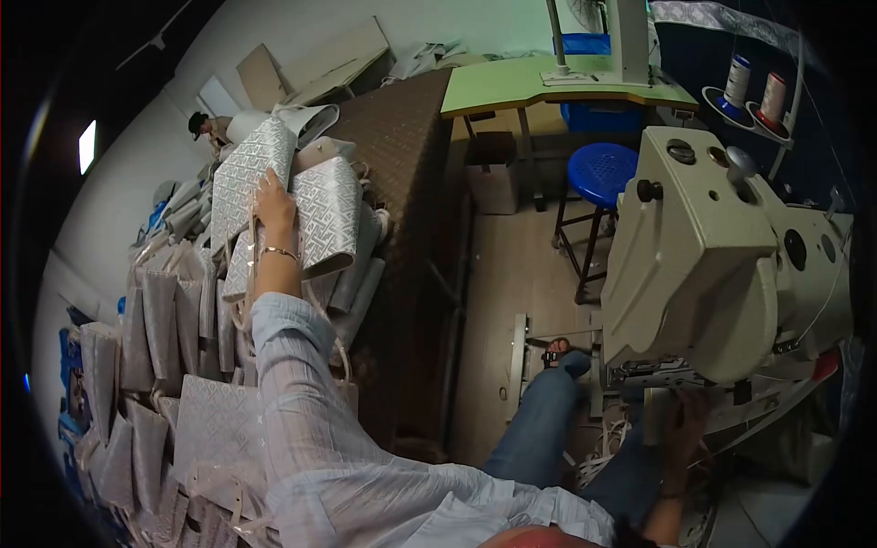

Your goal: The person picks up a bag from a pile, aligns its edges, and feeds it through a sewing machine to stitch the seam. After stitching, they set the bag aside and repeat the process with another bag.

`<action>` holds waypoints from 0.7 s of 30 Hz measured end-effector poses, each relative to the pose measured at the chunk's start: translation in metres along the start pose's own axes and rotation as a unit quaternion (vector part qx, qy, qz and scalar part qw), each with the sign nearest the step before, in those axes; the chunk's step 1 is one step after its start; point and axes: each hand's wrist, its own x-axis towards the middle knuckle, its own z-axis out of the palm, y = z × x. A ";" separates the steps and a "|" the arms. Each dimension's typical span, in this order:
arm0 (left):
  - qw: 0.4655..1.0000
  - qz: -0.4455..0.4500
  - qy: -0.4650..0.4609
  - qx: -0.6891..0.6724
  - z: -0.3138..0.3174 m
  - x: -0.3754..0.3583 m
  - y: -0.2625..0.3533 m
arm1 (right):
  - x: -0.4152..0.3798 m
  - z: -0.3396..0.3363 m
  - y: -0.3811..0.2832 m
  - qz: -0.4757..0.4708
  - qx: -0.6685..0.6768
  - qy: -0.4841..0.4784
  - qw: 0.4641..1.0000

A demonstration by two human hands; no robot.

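My left hand (275, 203) reaches out over a heap of bags and lies on a silver-white patterned bag (248, 173), its fingers closed against the bag's edge. Another patterned bag (327, 208) leans just right of the hand. Below the wrist, pale straps hang down among the piled bags (215, 425). On the right, my right hand (687, 416) is low beside the needle area of a large cream sewing machine (694, 237). It is in shadow and blurred, so its fingers and anything in them cannot be made out.
A blue stool (603, 173) stands behind the machine, near a green-topped table (566, 87). A cardboard box (493, 173) is under that table's left end. Thread spools (738, 84) stand at the upper right. A person (212, 130) is at the far left back.
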 end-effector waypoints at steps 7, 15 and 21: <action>0.997 0.076 -0.001 -0.006 -0.122 -0.010 -0.030 | 0.002 0.013 0.028 -0.134 -0.041 0.050 0.989; 0.952 0.214 -0.201 -0.091 -0.158 -0.164 0.022 | 0.006 0.007 0.021 -0.132 -0.029 0.018 0.991; 0.981 0.189 0.043 0.014 -0.107 -0.200 0.053 | 0.007 0.006 0.020 -0.138 0.005 0.033 0.990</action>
